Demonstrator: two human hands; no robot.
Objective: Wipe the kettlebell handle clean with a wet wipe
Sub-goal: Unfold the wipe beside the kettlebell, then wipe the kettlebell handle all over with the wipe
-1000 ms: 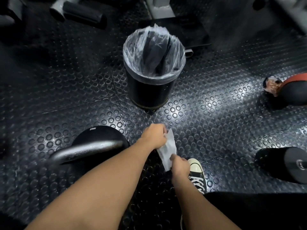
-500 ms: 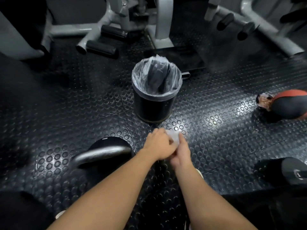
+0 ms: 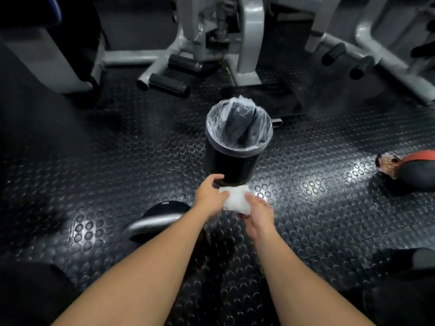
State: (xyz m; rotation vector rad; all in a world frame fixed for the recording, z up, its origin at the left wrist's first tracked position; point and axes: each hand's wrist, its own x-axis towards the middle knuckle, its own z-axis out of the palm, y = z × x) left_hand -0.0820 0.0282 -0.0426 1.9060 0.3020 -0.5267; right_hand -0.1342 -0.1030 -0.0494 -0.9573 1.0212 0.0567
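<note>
A white wet wipe [image 3: 234,198] is spread flat between my two hands, low in the middle of the view. My left hand [image 3: 209,196] pinches its left edge and my right hand [image 3: 257,212] grips its right lower edge. The black kettlebell [image 3: 164,208] stands on the floor just left of my left forearm, its shiny grey handle [image 3: 153,222] lying across the top. My left arm covers the handle's right end. Neither hand touches the kettlebell.
A black bin [image 3: 237,149] lined with a clear bag stands just beyond my hands. A black and red ball [image 3: 416,172] lies at the right edge. Grey gym machine frames [image 3: 247,43] fill the back. The floor is black studded rubber.
The wipe hung folded from my left hand, then both hands bunched together on it, and now it is pulled open flat. The view has lifted, showing more of the machines.
</note>
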